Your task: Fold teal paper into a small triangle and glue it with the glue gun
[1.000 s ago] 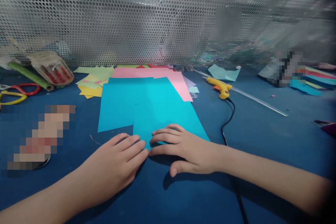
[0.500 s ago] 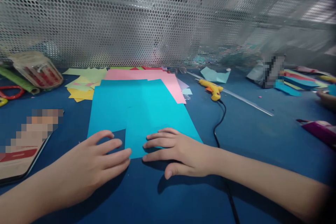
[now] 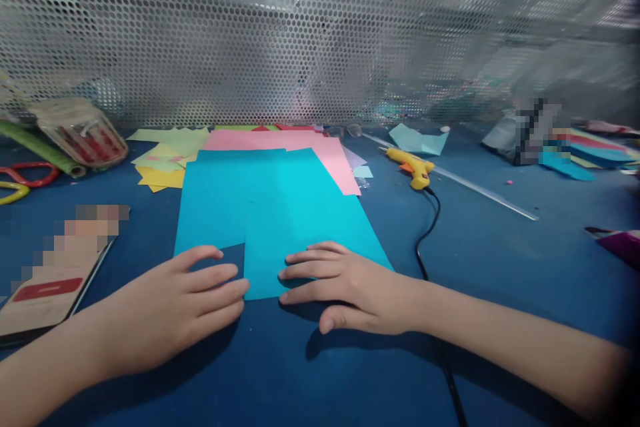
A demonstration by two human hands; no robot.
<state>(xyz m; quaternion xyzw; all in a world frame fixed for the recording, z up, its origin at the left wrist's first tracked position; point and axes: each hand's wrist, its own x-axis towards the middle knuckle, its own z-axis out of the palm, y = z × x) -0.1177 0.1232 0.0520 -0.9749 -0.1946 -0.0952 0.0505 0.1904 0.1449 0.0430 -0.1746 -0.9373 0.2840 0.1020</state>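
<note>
Bright blue paper (image 3: 280, 207) lies flat in front of me, with a notch at its near left corner where the dark blue table shows. My right hand (image 3: 345, 287) rests over its near right edge, palm down, fingers spread. Beside the notch is my left hand (image 3: 190, 307), its fingers apart and holding nothing; the fingertips reach the paper's near left edge. Under the far side of the blue paper, pink paper (image 3: 330, 157) sticks out.
Right of the paper lies a yellow glue gun (image 3: 413, 167) with a black cord (image 3: 425, 233) running toward me. A clear ruler (image 3: 490, 197) is behind it. A phone (image 3: 55, 287), scissors (image 3: 35, 175), a jar (image 3: 85, 133) and yellow paper scraps (image 3: 163, 177) are on the left.
The view has shifted slightly, so things appear a little further right. Both hands keep nearly the same pose at the blue paper. The hand at the far right edge has left view.
</note>
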